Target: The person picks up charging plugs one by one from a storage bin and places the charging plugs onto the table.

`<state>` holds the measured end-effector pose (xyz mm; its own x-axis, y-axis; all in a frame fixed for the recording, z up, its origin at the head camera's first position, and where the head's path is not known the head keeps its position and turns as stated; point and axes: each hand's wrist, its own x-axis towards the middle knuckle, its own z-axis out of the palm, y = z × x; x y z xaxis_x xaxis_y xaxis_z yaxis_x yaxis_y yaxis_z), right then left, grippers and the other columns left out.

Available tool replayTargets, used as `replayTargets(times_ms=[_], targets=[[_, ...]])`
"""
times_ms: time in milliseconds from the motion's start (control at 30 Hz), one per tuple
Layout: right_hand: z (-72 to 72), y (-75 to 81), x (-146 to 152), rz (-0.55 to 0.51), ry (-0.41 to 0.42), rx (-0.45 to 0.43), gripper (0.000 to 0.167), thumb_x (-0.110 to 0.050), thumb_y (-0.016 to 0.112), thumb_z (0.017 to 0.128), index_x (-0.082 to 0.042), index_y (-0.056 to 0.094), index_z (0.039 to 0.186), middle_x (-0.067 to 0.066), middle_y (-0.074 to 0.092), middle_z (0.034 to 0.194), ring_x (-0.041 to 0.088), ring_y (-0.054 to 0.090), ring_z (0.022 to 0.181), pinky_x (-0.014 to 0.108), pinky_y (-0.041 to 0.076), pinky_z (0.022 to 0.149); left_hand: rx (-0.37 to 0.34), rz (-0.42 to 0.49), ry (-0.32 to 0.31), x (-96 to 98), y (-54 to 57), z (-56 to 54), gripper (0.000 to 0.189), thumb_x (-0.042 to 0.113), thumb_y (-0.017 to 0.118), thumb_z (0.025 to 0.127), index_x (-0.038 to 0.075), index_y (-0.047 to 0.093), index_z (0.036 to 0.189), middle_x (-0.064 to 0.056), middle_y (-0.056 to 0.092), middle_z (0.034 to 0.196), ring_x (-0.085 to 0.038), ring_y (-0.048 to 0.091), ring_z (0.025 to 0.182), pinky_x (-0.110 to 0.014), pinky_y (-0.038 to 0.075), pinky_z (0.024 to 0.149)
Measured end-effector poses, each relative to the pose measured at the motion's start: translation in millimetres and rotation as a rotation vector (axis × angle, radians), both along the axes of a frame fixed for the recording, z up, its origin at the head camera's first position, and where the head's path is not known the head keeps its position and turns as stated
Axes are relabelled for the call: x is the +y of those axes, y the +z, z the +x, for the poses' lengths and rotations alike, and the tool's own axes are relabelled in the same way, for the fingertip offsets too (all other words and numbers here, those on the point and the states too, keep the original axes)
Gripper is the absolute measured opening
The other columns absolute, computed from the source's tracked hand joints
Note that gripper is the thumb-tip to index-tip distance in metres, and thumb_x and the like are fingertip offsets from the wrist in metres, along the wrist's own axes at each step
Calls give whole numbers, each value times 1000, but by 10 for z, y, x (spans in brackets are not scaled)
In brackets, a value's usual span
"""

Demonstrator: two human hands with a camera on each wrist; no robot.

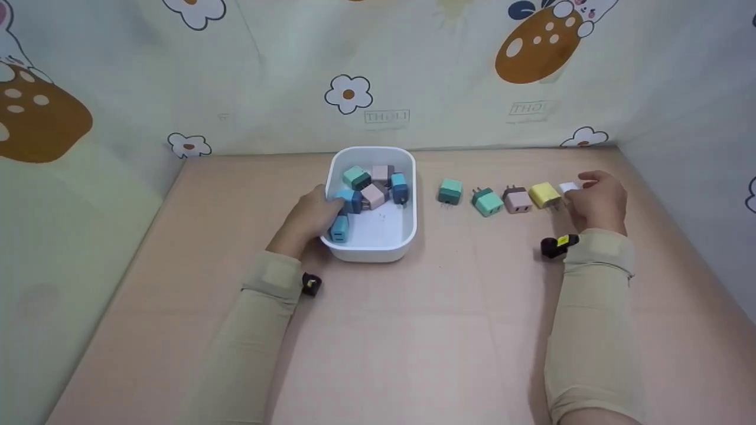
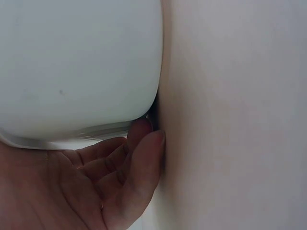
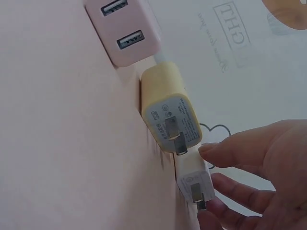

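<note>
My left hand (image 1: 310, 215) grips the left wall of a white plastic bin (image 1: 372, 254), its thumb over the rim; in the left wrist view, curled fingers (image 2: 144, 163) lie against the bin's outer side, low by the tabletop. Inside the bin lie several USB wall chargers, among them a teal one (image 1: 356, 176), a pink one (image 1: 374, 195) and a blue one (image 1: 399, 188). At the far right my right hand (image 1: 599, 200) pinches a small white charger (image 3: 194, 179) standing on the table, prongs toward me. Right beside it sits a yellow charger (image 1: 544, 194).
Between bin and yellow charger, a row holds a green charger (image 1: 450, 191), a second green charger (image 1: 488, 202) and a pink-and-brown charger (image 1: 517, 200). A patterned cloth wall (image 1: 266, 118) borders the back of the pink table (image 1: 413, 342), with more cloth at both sides.
</note>
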<state>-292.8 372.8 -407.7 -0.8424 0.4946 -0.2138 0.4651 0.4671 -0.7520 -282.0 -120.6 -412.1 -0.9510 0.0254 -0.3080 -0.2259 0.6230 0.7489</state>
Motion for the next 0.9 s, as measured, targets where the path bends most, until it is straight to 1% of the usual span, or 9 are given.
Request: replayTargets(times_ms=[200,333,400,533,600,667,767,900], targets=[[35,89,-18,11,11,27,63,-11,63,104,-9,41,163,21,38,166,39,41,146,47,42,118,3,0,-2,5,-4,-8,63,36,46,109,8,31,164,-17,53,152,-34,61,129,-53,52,111],[37,205,-43,24,18,66,61,-15,63,105,-10,44,162,19,39,166,36,46,141,41,49,110,8,2,-7,-3,-1,-11,62,35,45,109,8,33,163,-16,55,149,-34,61,127,-53,53,110],[39,280,-66,37,28,92,61,-19,64,105,-11,45,162,17,41,166,35,47,140,38,50,107,7,-1,-8,-6,0,-15,62,36,44,108,8,34,162,-16,56,146,-33,61,125,-51,54,107],[54,447,-149,95,65,172,56,-29,63,106,-13,52,158,13,49,160,30,50,138,36,50,102,-1,-6,-9,-4,2,-19,63,37,44,108,9,34,163,-16,57,145,-32,61,123,-49,55,105],[66,523,-219,128,85,230,52,-33,61,106,-13,58,153,11,54,154,26,53,132,33,49,98,-3,-3,-11,-5,4,-17,63,36,43,108,9,33,164,-16,56,146,-33,61,123,-49,55,105],[72,595,-304,139,97,282,48,-36,62,105,-14,63,148,9,57,149,21,54,123,31,50,94,-4,1,-10,-7,4,-13,63,36,43,108,8,33,164,-16,56,147,-33,61,123,-50,55,106],[80,695,-450,150,138,326,46,-38,63,105,-15,65,145,9,60,145,20,54,119,30,51,94,-1,4,-4,-7,3,-9,62,35,44,108,8,34,163,-16,57,145,-33,62,123,-50,55,106],[106,798,-648,190,240,350,44,-38,63,106,-14,66,144,10,61,145,25,56,123,32,54,98,-2,11,3,-4,-5,-13,61,35,45,108,8,35,162,-16,57,145,-33,62,122,-51,55,107]])
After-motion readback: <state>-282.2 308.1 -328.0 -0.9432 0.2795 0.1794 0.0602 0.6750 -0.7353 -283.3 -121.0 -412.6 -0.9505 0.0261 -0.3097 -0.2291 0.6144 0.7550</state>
